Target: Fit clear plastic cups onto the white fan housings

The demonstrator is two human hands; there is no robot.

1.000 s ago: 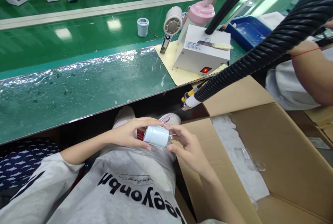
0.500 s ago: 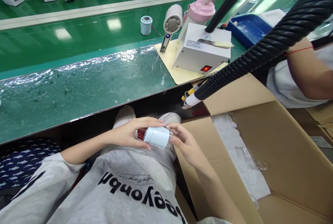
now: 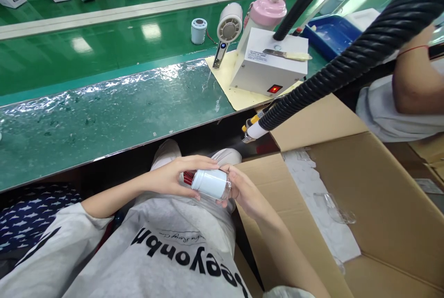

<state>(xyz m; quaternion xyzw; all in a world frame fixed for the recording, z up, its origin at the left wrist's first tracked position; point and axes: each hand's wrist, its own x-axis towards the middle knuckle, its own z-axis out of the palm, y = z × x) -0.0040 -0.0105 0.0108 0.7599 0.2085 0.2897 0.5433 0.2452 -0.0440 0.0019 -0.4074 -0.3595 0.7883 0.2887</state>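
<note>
A light blue cylinder lies tilted on its side above my lap, held between both hands. Red wires stick out of its left end, and a clear plastic cover shows around its right end. My left hand is curved round the wire end, thumb below and fingers above. My right hand grips the covered right end, its fingers wrapped round the clear plastic and partly hidden.
An open cardboard box with clear covers stands at the right. A black corrugated hose hangs over it. On the bench are a white machine, handheld fan and blue tray. A co-worker's arm is at far right.
My right fingers have shifted round the covered end, some now underneath. My left hand keeps its hold. The blue cylinder on the belt has moved slightly right, and the co-worker's arm has shifted.
</note>
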